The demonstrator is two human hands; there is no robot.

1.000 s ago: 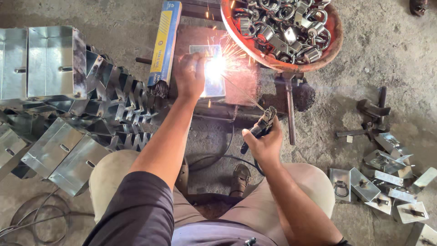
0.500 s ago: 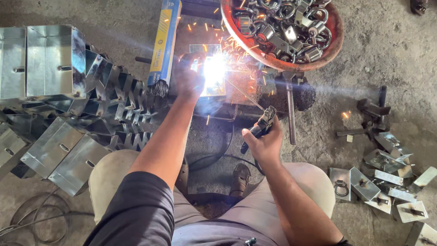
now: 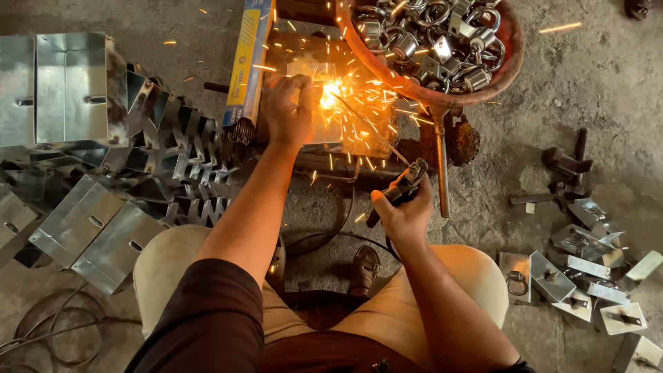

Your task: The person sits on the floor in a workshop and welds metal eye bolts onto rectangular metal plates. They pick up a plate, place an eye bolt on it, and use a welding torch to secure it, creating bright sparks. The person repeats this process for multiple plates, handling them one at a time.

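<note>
right hand grips electrode holder | left hand probably pressing plate | glare dimmer

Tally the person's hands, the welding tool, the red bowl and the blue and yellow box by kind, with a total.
Hands: 2, left hand and right hand
Electrode holder: 1
Red bowl: 1
Blue and yellow box: 1
Total: 5

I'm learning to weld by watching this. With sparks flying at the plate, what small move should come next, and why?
Probably hold steady and let the arc finish. The right hand grips the electrode holder, its rod reaching the glowing spot, while the left hand presses the metal plate right beside the sparks.
</note>
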